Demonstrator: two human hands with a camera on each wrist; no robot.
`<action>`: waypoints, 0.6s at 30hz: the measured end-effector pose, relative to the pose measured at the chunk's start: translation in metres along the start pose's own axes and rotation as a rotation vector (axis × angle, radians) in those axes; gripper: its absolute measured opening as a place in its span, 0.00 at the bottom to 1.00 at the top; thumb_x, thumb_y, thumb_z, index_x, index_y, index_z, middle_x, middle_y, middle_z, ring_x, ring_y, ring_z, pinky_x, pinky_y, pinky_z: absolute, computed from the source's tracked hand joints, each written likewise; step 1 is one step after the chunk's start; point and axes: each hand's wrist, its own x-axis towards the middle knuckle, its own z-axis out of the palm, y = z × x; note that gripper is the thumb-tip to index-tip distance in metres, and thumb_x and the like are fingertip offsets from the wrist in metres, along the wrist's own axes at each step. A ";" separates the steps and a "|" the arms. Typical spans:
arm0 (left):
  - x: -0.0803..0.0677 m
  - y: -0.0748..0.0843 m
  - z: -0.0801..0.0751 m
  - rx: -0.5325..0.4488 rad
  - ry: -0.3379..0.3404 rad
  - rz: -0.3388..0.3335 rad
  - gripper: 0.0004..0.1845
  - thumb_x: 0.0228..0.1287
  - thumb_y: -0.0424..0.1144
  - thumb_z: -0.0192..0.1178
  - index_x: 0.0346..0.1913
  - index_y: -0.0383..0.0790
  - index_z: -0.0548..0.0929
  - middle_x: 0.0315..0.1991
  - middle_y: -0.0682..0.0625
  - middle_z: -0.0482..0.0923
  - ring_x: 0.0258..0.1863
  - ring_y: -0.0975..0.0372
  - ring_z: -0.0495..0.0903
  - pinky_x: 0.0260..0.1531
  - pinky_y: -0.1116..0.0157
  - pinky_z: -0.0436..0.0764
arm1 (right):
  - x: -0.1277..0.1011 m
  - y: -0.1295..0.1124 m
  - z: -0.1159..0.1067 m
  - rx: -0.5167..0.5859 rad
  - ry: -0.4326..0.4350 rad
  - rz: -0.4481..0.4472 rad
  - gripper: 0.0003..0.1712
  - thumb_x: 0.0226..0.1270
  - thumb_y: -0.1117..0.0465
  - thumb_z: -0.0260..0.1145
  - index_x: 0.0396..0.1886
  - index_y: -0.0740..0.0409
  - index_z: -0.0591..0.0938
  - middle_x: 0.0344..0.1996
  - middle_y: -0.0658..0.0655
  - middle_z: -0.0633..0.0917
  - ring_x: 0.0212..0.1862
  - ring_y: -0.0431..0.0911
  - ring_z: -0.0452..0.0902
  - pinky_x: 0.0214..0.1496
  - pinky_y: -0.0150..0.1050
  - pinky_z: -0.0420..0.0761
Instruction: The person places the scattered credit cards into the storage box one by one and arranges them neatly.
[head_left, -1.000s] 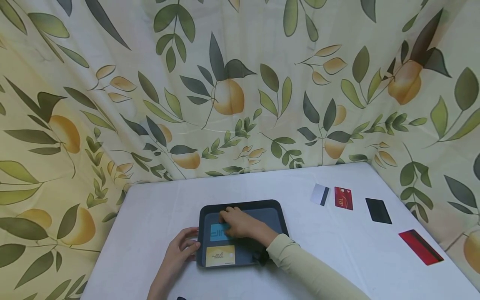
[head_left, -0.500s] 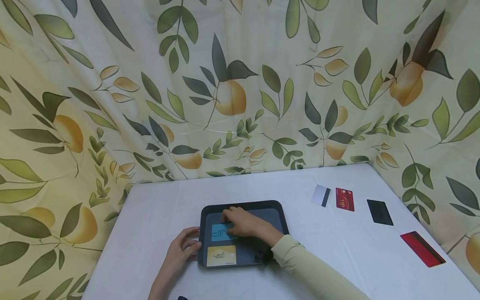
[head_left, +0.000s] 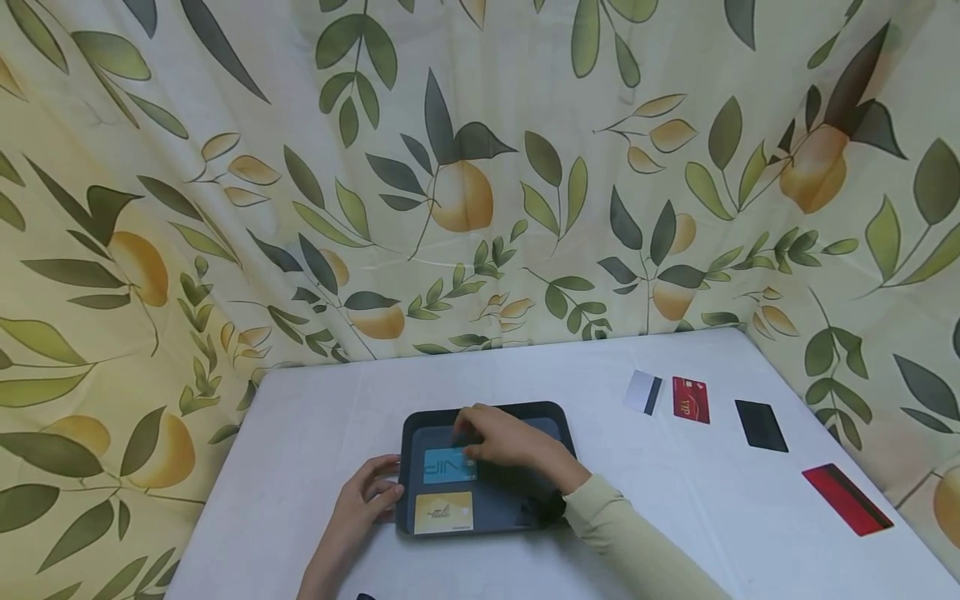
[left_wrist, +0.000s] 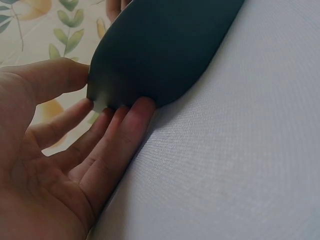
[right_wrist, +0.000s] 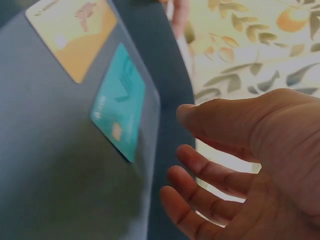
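Note:
A dark tray (head_left: 555, 492) lies on the white table. In it are a teal card (head_left: 448, 464) and, nearer me, a yellow card (head_left: 444, 512). My left hand (head_left: 378, 487) holds the tray's left rim, thumb on top and fingers along the edge; in the left wrist view the left hand (left_wrist: 100, 97) pinches the tray (left_wrist: 165, 45). My right hand (head_left: 468, 437) hovers over the tray just right of the teal card, holding nothing. In the right wrist view the right hand (right_wrist: 177, 155) has loosely spread fingers above the tray (right_wrist: 60, 190), beside the teal card (right_wrist: 120, 102) and the yellow card (right_wrist: 72, 35).
Right of the tray lie a white card with a dark stripe (head_left: 642, 390), a red card (head_left: 690, 398), a black card (head_left: 761, 425) and a red card with a black stripe (head_left: 847, 498). A leaf-print curtain (head_left: 480, 183) closes the table's back and sides.
My right hand has lifted off the teal card and drawn slightly right, so the whole card shows. The left hand and the tray have stayed put.

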 end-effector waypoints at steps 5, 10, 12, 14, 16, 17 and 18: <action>0.000 0.000 0.000 0.003 0.006 0.008 0.32 0.64 0.40 0.73 0.70 0.42 0.76 0.66 0.40 0.78 0.47 0.57 0.85 0.38 0.61 0.91 | -0.007 0.002 -0.010 0.044 0.047 -0.010 0.16 0.72 0.65 0.70 0.57 0.60 0.81 0.54 0.60 0.84 0.57 0.53 0.80 0.60 0.52 0.84; 0.001 0.000 0.000 0.003 0.010 0.007 0.32 0.64 0.40 0.73 0.70 0.43 0.76 0.66 0.40 0.79 0.47 0.57 0.85 0.37 0.61 0.91 | -0.014 0.006 -0.018 0.072 0.079 -0.007 0.17 0.72 0.66 0.69 0.57 0.62 0.81 0.55 0.63 0.84 0.57 0.58 0.81 0.58 0.52 0.84; 0.001 0.000 0.000 0.003 0.011 0.004 0.31 0.64 0.40 0.72 0.70 0.43 0.76 0.66 0.40 0.79 0.47 0.57 0.85 0.37 0.61 0.91 | -0.017 0.008 -0.022 0.080 0.092 -0.001 0.17 0.72 0.66 0.69 0.58 0.62 0.81 0.55 0.63 0.84 0.56 0.58 0.81 0.56 0.51 0.84; 0.001 0.000 0.000 0.003 0.011 0.000 0.32 0.64 0.40 0.72 0.70 0.43 0.76 0.65 0.40 0.79 0.47 0.58 0.84 0.37 0.61 0.91 | -0.020 0.009 -0.026 0.084 0.109 0.005 0.17 0.72 0.66 0.69 0.58 0.62 0.80 0.54 0.61 0.84 0.55 0.57 0.81 0.56 0.49 0.84; 0.001 0.000 0.000 0.001 0.011 -0.004 0.32 0.64 0.41 0.73 0.70 0.43 0.76 0.65 0.40 0.79 0.47 0.58 0.84 0.38 0.61 0.91 | -0.024 0.012 -0.029 0.084 0.129 0.007 0.18 0.72 0.66 0.69 0.58 0.62 0.80 0.54 0.61 0.84 0.54 0.56 0.81 0.56 0.49 0.83; 0.001 0.000 0.000 0.001 0.011 -0.004 0.32 0.64 0.41 0.73 0.69 0.43 0.76 0.65 0.40 0.79 0.47 0.58 0.84 0.38 0.61 0.91 | -0.025 0.014 -0.030 0.082 0.138 0.006 0.18 0.72 0.66 0.69 0.59 0.62 0.80 0.54 0.61 0.84 0.54 0.56 0.81 0.56 0.49 0.83; 0.001 0.000 0.000 0.002 0.011 -0.004 0.32 0.64 0.41 0.73 0.69 0.43 0.76 0.66 0.40 0.79 0.47 0.58 0.84 0.38 0.61 0.91 | -0.027 0.015 -0.032 0.077 0.150 0.007 0.18 0.72 0.65 0.69 0.59 0.62 0.80 0.54 0.60 0.84 0.54 0.55 0.81 0.56 0.49 0.83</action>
